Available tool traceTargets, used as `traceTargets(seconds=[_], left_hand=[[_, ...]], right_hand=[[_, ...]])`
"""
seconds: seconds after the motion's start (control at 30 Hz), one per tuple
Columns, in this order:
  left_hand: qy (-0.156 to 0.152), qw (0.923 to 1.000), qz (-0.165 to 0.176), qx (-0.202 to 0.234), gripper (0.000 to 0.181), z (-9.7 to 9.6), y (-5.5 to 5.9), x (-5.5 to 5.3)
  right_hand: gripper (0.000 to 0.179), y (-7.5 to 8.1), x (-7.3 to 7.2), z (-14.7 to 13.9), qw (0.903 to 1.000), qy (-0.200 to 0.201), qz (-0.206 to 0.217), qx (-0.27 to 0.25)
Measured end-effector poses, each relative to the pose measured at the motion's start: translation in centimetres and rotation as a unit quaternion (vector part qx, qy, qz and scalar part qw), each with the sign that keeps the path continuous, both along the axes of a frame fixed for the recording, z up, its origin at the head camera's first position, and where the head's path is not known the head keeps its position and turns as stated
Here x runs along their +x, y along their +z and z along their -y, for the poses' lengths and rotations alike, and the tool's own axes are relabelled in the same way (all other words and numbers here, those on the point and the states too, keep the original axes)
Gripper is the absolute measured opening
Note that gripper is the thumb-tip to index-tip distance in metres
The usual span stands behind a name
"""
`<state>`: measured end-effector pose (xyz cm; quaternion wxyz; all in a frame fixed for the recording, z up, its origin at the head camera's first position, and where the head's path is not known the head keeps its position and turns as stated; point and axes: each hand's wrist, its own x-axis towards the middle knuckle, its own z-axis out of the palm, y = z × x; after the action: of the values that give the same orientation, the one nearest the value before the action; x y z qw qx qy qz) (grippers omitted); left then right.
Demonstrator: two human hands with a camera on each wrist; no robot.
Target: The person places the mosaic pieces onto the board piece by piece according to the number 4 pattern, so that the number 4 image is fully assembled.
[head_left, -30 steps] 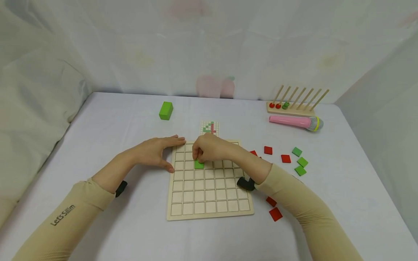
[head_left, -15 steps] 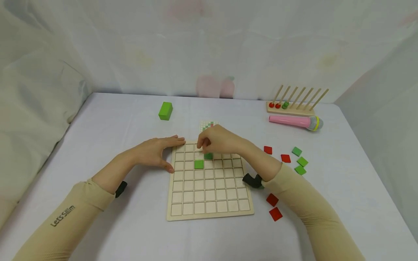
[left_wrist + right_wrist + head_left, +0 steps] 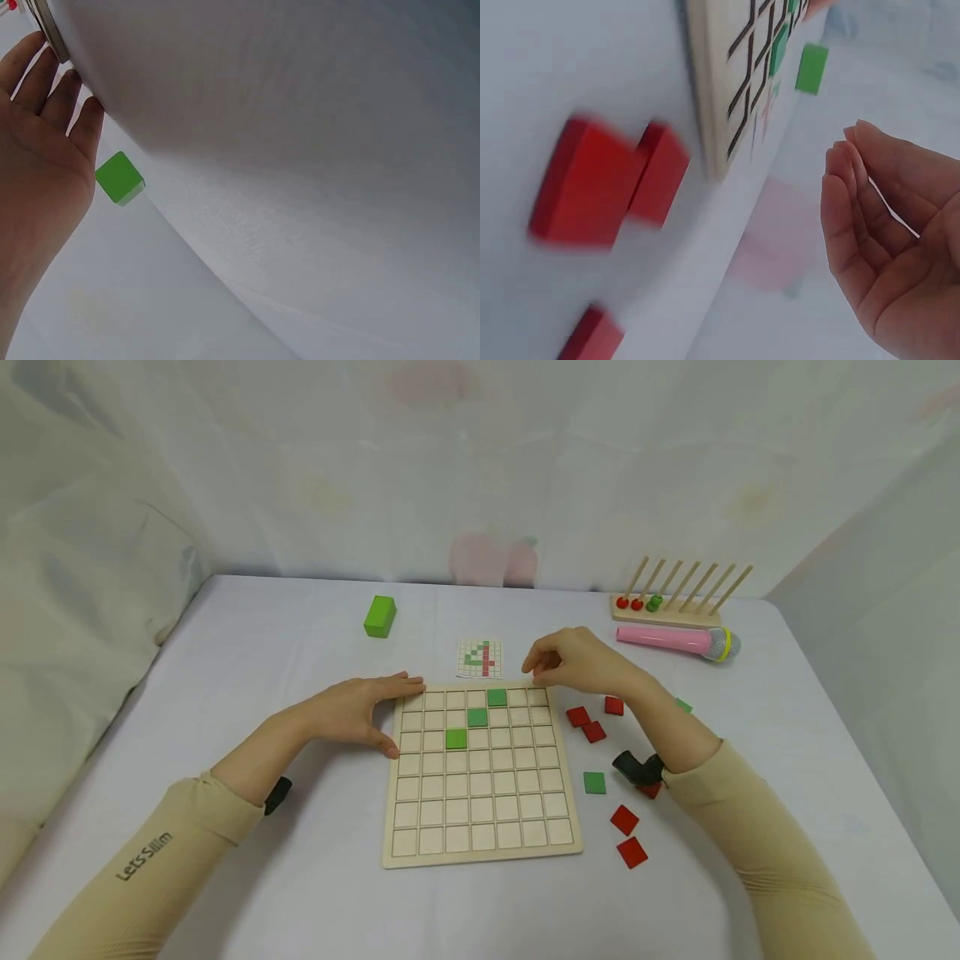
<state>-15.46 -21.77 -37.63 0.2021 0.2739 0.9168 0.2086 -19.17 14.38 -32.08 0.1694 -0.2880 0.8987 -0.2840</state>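
A wooden grid board (image 3: pixel 483 865) lies flat on the table. Three green tiles sit in its cells along a diagonal: a light one (image 3: pixel 456 738), a darker one (image 3: pixel 477 717) and another in the top row (image 3: pixel 497 697). My left hand (image 3: pixel 345 710) rests at the board's upper left edge, fingers extended and thumb apart. Off the board's upper right corner is my right hand (image 3: pixel 585 662). In the right wrist view its fingers are loosely bent with nothing between them. Just behind the board lies a small pattern card (image 3: pixel 480 658) with green and red squares.
Right of the board are several red tiles (image 3: pixel 632 852) and a green tile (image 3: pixel 594 783); my right arm partly covers others. A pink microphone (image 3: pixel 667 639) and a pegged bead rack (image 3: pixel 667 610) stand back right. A green block (image 3: pixel 380 616) is back left.
My right hand has left the board, moving right and uncovering the darker green tile and the top-row green tile. The left hand stays in place.
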Motion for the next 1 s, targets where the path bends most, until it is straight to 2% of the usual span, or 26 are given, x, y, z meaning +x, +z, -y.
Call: traceTargets(seconds=[0.23, 0.37, 0.77, 1.0], left_hand=[[0.003, 1.0, -0.001, -0.003, 0.108, 0.2, -0.1, 0.0], [0.006, 1.0, 0.001, -0.006, 0.109, 0.3, 0.0, 0.1], [0.012, 0.9999, 0.005, 0.0, 0.107, 0.3, 0.1, 0.3], [0.012, 0.9999, 0.011, 0.004, 0.107, 0.4, 0.1, 0.3]], right_hand=[[0.019, -0.3, -0.5, -5.0, 0.9984, -0.052, 0.02, 0.014], [0.019, -0.6, -0.4, -7.8, 0.997, -0.068, 0.02, 0.033], [0.023, -1.1, 0.3, -15.6, 0.9941, -0.08, 0.072, 0.017], [0.021, -2.0, 0.8, -18.7, 0.9924, -0.085, 0.087, 0.018]])
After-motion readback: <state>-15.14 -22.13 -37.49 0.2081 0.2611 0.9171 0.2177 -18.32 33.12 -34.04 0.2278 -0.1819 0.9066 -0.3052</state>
